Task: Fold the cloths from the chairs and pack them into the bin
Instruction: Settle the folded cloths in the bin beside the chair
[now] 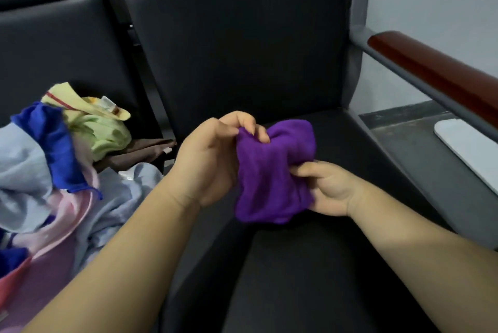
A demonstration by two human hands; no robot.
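Note:
A bunched purple cloth (272, 168) hangs between both my hands above the black seat of the right chair (296, 265). My left hand (213, 157) pinches its upper left edge between thumb and fingers. My right hand (328, 189) grips its lower right side, fingers curled into the fabric. A heap of loose cloths (54, 160) lies on the left chair: light blue, royal blue, pink, green, yellow and brown pieces. No bin is in view.
A dark red wooden armrest (436, 73) on a grey metal frame runs along the right chair's side. Beyond it a white flat object (469, 149) lies on the grey floor. The chair backs (237, 44) rise behind.

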